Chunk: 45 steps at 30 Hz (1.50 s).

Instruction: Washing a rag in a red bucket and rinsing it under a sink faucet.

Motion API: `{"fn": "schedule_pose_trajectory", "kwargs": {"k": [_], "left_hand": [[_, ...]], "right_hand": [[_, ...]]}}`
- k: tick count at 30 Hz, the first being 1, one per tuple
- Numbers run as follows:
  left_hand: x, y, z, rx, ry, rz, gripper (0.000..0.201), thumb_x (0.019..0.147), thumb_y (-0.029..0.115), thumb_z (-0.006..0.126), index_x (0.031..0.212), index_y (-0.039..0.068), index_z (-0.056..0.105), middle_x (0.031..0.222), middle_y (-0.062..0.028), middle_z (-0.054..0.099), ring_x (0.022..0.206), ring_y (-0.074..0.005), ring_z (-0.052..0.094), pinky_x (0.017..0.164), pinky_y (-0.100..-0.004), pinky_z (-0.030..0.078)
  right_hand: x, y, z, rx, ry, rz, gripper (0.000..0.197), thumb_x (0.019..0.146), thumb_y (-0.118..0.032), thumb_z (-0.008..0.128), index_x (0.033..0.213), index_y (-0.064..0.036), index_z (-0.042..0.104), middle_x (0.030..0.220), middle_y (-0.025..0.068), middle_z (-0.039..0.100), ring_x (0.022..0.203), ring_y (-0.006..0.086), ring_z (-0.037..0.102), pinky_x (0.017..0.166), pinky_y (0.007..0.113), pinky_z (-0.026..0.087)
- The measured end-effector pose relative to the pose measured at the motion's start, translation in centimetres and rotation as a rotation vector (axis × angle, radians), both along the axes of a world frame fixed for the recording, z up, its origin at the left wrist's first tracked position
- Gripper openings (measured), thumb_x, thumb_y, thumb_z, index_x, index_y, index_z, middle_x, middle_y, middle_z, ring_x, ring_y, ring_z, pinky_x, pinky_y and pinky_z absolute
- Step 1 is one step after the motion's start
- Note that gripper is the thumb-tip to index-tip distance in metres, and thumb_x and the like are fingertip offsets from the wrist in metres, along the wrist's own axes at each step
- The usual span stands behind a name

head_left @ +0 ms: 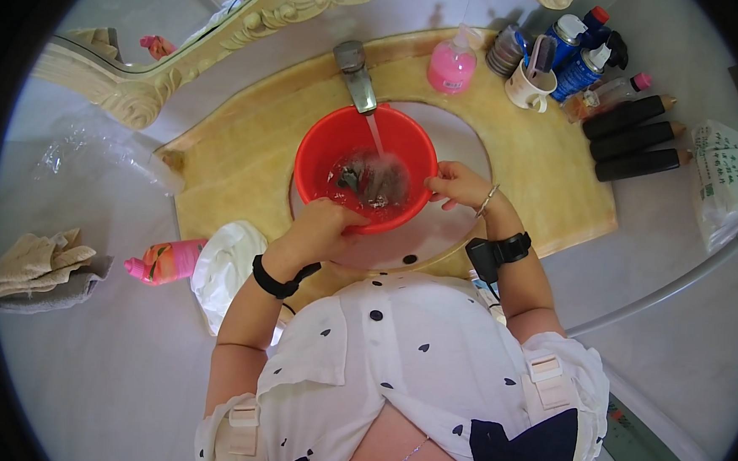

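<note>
A red plastic basin sits in the oval white sink under the chrome tap. Water runs from the tap into it, over a dark grey item in the water; bubbles and splashes blur what this item is. At the basin's near left side my left hand is closed over the rim, its fingertips partly hidden inside. My right hand grips the rim on the right between thumb and fingers.
On the yellow counter stand a pink soap bottle, a cup with brushes, blue spray cans and several dark bottles. A white bag and a pink bottle are at the left. Above hangs a framed mirror.
</note>
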State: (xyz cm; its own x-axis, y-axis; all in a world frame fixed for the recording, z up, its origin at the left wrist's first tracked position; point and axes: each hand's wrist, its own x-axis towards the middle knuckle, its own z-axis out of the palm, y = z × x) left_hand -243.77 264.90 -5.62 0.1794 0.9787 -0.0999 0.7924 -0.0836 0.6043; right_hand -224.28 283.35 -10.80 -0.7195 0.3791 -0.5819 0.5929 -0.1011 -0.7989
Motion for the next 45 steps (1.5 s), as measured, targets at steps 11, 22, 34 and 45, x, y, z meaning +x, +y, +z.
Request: {"fn": "schedule_pose_trajectory", "kwargs": {"k": [11,22,34,45], "left_hand": [[-0.2,-3.3,0.0,-0.057,0.040,0.096,0.024,0.063,0.009,0.067,0.088,0.009,0.067,0.074,-0.0123,0.062,0.069,-0.0284,0.059,0.063,-0.0344,0.047],[-0.5,-8.8,1.7,0.012,-0.290,0.194,0.021,0.071,0.010,0.063,0.092,0.008,0.065,0.079,-0.0143,0.062,0.078,-0.0279,0.060,0.068,-0.0340,0.046],[-8.2,-13.8,8.6,0.337,-0.153,0.903,0.034,0.077,0.020,0.063,0.105,0.001,0.055,0.106,-0.0219,0.055,0.105,-0.0352,0.050,0.089,-0.0402,0.040],[-9.2,-10.0,11.1,0.102,-0.356,0.779,0.031,0.073,-0.004,0.045,0.104,-0.004,0.048,0.091,-0.0222,0.059,0.089,-0.0322,0.058,0.077,-0.0362,0.045]], "right_hand": [[1.2,-2.8,-2.8,0.170,-0.012,-0.031,0.047,0.077,-0.048,0.058,0.083,-0.0010,0.059,0.076,0.0039,0.058,0.065,0.0117,0.052,0.053,0.026,0.044],[-1.2,-8.9,-0.9,0.145,0.163,0.019,0.040,0.075,-0.046,0.064,0.089,-0.0078,0.061,0.083,-0.0014,0.059,0.077,0.0085,0.052,0.066,0.023,0.042],[-0.4,-15.8,14.7,0.187,-0.127,0.200,0.049,0.072,-0.047,0.063,0.094,-0.0039,0.061,0.086,0.0078,0.063,0.078,0.0147,0.057,0.062,0.027,0.045],[-7.2,-13.5,16.4,0.810,-0.158,-0.006,0.058,0.083,-0.048,0.045,0.089,0.0072,0.060,0.083,0.0278,0.059,0.080,0.0366,0.060,0.070,0.041,0.048]]}}
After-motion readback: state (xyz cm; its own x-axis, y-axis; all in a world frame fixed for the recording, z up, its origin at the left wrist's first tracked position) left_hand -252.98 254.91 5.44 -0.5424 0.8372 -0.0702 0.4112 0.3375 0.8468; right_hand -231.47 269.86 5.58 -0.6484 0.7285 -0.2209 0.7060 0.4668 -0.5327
